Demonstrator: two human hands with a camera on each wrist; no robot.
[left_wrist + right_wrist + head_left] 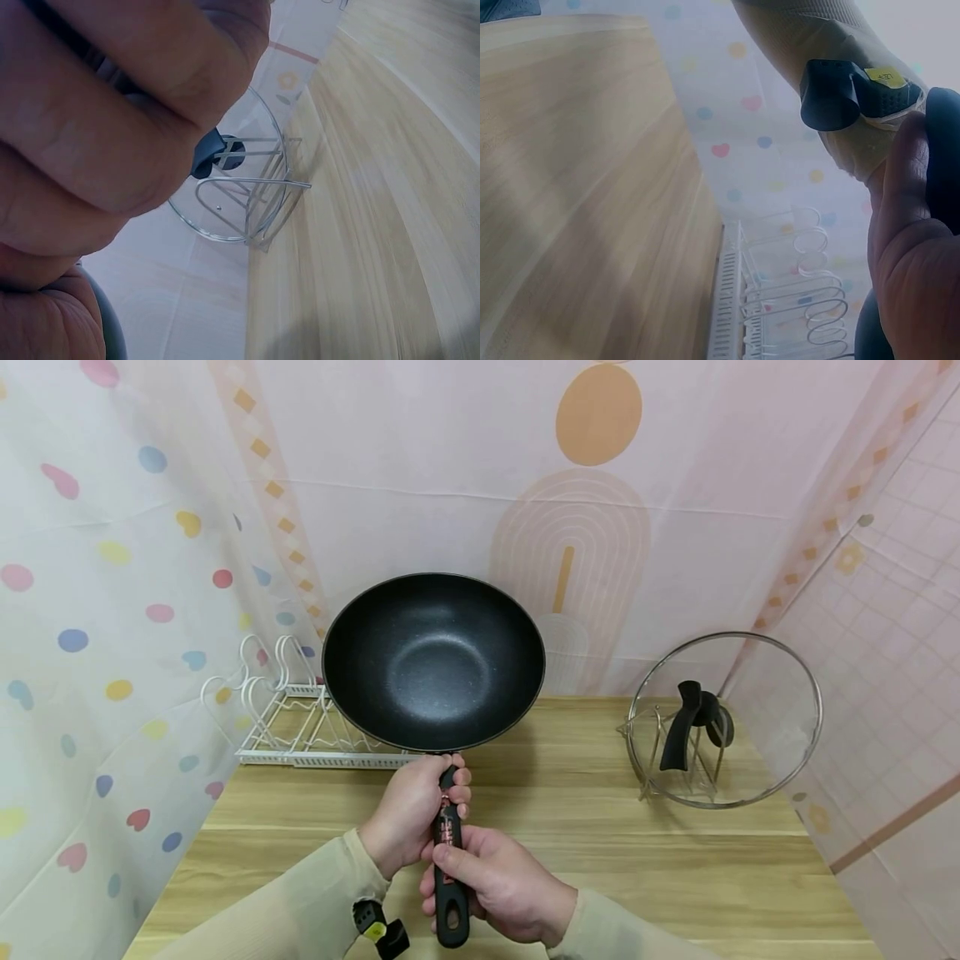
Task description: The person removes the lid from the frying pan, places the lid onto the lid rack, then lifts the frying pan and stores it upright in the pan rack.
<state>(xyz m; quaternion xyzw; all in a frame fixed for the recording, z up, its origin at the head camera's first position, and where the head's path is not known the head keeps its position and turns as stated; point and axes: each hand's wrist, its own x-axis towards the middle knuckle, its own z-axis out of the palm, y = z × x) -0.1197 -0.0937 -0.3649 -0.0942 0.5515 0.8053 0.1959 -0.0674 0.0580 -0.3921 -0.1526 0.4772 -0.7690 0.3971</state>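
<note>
A black wok (438,668) is held above the table, its inside facing me in the head view. My left hand (408,810) grips its black handle (450,835) close to the pan. Lower on the same handle, my right hand (510,881) holds it with the thumb across the top. Curled left fingers (112,135) fill much of the left wrist view. In the right wrist view, part of the right hand (915,262) shows at the right edge against the dark handle.
Behind the wok at left stands a white wire dish rack (330,760). At right a glass lid (780,718) with a black knob leans upright in a metal wire stand (652,752). Both are on the wooden table (637,877), with patterned curtains (420,460) behind.
</note>
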